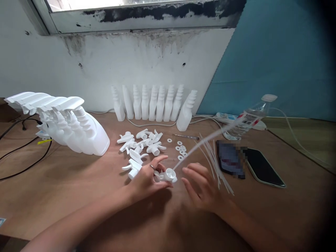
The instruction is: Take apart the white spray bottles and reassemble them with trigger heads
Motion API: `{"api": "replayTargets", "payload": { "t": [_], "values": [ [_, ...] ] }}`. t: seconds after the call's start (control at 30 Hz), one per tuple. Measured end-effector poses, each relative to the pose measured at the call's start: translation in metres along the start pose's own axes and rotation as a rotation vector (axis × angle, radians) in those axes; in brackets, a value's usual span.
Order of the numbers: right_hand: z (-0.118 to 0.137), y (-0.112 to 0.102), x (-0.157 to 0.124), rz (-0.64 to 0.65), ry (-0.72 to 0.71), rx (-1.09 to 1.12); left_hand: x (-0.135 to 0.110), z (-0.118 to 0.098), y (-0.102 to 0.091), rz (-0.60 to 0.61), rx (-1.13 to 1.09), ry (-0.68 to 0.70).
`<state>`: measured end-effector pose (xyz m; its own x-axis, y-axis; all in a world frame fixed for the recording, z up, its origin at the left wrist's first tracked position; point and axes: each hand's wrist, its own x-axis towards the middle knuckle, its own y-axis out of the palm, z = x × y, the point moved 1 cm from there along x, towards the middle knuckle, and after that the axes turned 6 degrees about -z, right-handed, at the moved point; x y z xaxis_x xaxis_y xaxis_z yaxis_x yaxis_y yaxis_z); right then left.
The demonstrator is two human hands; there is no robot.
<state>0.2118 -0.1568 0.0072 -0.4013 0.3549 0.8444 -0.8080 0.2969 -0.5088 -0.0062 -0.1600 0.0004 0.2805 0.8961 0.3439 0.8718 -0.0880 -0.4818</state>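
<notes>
My left hand [147, 178] is closed around a white trigger spray head [170, 175], its round collar facing up. A long thin white dip tube [204, 140] slants up and right from that collar; its lower end appears to be in the opening. Just to the right, my right hand [201, 187] is open, thumb and fingers curved apart with nothing visible between them. Several more trigger spray heads [155, 148] lie in a loose pile beyond my left hand. White ring washers [183, 148] are scattered on the table, and loose dip tubes [215, 161] lie beyond my right hand.
White spray bottles [160, 105] stand along the wall, and capped bottles with triggers [89, 133] lean together at left. A thin metal tool [186, 136], a clear water bottle [244, 122], a dark phone [265, 168] and cables [152, 125] are on the brown table [78, 182].
</notes>
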Motion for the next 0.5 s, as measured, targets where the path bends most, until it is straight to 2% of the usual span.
{"api": "replayTargets", "payload": {
  "t": [0.07, 0.13, 0.23, 0.3, 0.33, 0.37, 0.5],
  "values": [
    [-0.004, -0.007, 0.004, 0.121, -0.195, -0.166, 0.012, -0.007, -0.002, 0.021, 0.008, 0.084],
    [-0.008, -0.012, 0.009, 0.202, -0.242, -0.295, 0.029, -0.014, -0.003, 0.074, 0.001, 0.183],
    [-0.016, -0.021, 0.015, 0.100, -0.201, -0.360, 0.063, -0.022, 0.002, 0.242, -0.064, 0.285],
    [-0.024, -0.028, 0.016, 0.004, -0.147, -0.350, 0.094, -0.020, 0.008, 0.326, -0.170, 0.285],
    [-0.027, -0.032, 0.016, -0.040, -0.110, -0.340, 0.112, -0.017, 0.012, 0.302, -0.216, 0.263],
    [-0.031, -0.036, 0.015, -0.079, -0.068, -0.322, 0.131, -0.011, 0.017, 0.224, -0.209, 0.228],
    [-0.039, -0.049, 0.015, -0.175, 0.040, -0.251, 0.206, 0.008, 0.041, -0.171, 0.113, 0.220]
  ]
}}
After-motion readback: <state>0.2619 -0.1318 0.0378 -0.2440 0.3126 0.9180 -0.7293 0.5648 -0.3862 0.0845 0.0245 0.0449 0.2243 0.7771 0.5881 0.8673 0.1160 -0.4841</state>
